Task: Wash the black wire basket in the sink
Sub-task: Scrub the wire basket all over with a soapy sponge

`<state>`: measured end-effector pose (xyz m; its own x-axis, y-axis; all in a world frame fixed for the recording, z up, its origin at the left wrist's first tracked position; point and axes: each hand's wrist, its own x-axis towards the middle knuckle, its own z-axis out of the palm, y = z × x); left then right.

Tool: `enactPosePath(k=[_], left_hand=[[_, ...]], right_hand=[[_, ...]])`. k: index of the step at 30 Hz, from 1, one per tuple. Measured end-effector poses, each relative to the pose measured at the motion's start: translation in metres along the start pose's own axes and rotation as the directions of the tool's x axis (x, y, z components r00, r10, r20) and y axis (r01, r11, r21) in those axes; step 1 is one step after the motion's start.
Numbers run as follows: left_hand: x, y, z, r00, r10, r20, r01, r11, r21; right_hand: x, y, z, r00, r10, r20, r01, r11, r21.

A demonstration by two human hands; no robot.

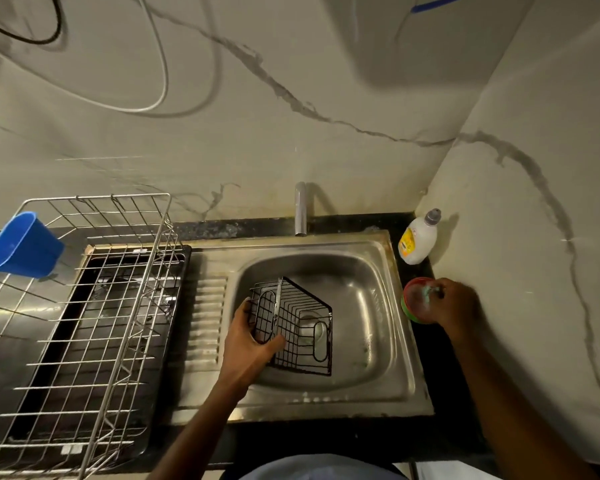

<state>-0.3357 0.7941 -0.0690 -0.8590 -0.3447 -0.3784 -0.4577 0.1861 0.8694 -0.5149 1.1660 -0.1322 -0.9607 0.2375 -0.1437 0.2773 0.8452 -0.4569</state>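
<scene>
A pale wall with grey marble-like veins filled the upper half of the frame, meeting a dark desk [440, 403] into which a stainless steel sink [371, 306] was set at centre. The sink's basin was smooth and rounded at its corners, with a ribbed draining board on its left side. A plain metal tap [300, 209] stood at the back, and a thin stream of water fell from it onto the black wire basket [293, 327] held inside the basin, which looked like the reason for holding it there: to wet or rinse it under the flow.

The basket was a rigid grid of thin black wire with oval loop handles, tipped on its side. The left hand [253, 337] gripped its left end, fingers curled round the wire, so that it stayed steady and angled in the stream.

At the right edge of the sink the right hand [454, 303] reached into a small red and green tub [411, 301], its fingers pinching something pale green and blurred, probably a scrubber being loaded with soap.

A white plastic detergent bottle [418, 237] stood in the corner above it. At left, a silver wire dish rack [90, 306] sat over a dark tray, with a blue plastic cup holder [21, 245] hung on its rim.
</scene>
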Motion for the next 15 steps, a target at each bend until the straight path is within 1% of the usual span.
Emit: enactPosePath(k=[2,4,6,8,10,11,14,15], left_hand=[[0.003,0.002,-0.008,0.996,0.076,0.041,-0.079,0.994,0.079],[0.006,0.005,-0.015,0.983,0.163,0.091,-0.177,0.968,0.177],[0.007,0.010,-0.018,0.962,0.240,0.133,-0.269,0.920,0.286],[0.006,0.017,-0.017,0.934,0.292,0.205,-0.351,0.848,0.396],[0.005,0.023,-0.017,0.907,0.314,0.280,-0.415,0.778,0.472],[0.004,0.025,-0.019,0.896,0.327,0.302,-0.441,0.746,0.499],[0.002,0.031,-0.031,0.857,0.383,0.343,-0.514,0.664,0.543],[0.000,0.033,-0.035,0.842,0.401,0.361,-0.540,0.638,0.549]], right_hand=[[-0.012,-0.010,-0.008,0.997,0.040,-0.067,-0.028,0.985,0.170],[-0.027,-0.026,-0.009,0.996,0.080,-0.027,-0.067,0.938,0.340],[-0.041,-0.039,-0.002,0.998,0.014,0.061,-0.039,0.896,0.442],[-0.054,-0.057,0.005,0.980,-0.093,0.176,-0.026,0.817,0.576],[-0.065,-0.079,0.013,0.960,-0.180,0.215,0.001,0.770,0.638],[-0.069,-0.090,0.017,0.953,-0.213,0.214,0.025,0.763,0.645],[-0.077,-0.109,0.033,0.927,-0.281,0.247,0.027,0.709,0.705],[-0.080,-0.114,0.036,0.921,-0.294,0.256,0.030,0.708,0.706]])
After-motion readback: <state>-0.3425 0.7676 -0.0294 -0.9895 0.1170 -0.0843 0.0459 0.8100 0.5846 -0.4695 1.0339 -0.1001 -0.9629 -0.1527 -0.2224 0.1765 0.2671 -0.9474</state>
